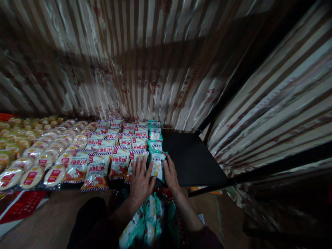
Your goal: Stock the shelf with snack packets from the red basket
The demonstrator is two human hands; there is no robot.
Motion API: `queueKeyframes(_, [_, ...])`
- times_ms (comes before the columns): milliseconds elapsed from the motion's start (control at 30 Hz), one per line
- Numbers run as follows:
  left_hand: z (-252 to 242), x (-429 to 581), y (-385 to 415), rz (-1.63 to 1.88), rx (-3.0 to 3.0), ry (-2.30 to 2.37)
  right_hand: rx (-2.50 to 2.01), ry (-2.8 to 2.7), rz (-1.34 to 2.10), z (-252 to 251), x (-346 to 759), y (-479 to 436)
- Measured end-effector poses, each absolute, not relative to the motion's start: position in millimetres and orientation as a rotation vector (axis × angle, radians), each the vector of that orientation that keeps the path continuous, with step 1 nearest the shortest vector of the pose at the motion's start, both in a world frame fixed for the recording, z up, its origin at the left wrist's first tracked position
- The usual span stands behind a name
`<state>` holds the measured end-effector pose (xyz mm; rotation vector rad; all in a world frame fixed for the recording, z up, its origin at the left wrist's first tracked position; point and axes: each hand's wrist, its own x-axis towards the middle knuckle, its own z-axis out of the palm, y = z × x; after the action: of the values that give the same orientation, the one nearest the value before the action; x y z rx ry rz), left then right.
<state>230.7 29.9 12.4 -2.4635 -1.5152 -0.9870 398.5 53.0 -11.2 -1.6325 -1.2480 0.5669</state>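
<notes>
A teal and white snack packet (157, 165) lies at the front edge of the black shelf (197, 159), at the front of a column of similar teal packets (156, 134). My right hand (169, 173) rests against its right side with the fingers stretched out. On its left is my left hand (141, 180), fingers spread, lying partly over a red, white and blue packet (135, 160) and touching the teal packet's lower left corner. Neither hand is closed round anything. Several more red and white packets (97, 169) stand in rows to the left.
Round wrapped cakes (32, 177) fill the shelf further left. Below the shelf edge, more teal packets (150, 214) sit between my forearms. A striped curtain (145, 69) hangs behind, and a dark metal frame bar (272, 166) runs along the right.
</notes>
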Motion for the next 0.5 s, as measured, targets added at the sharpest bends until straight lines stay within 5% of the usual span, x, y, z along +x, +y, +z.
queueKeyframes(500, [70,265,80,-0.931,-2.552,-1.519,-1.534,-1.34,0.617,25,444,137])
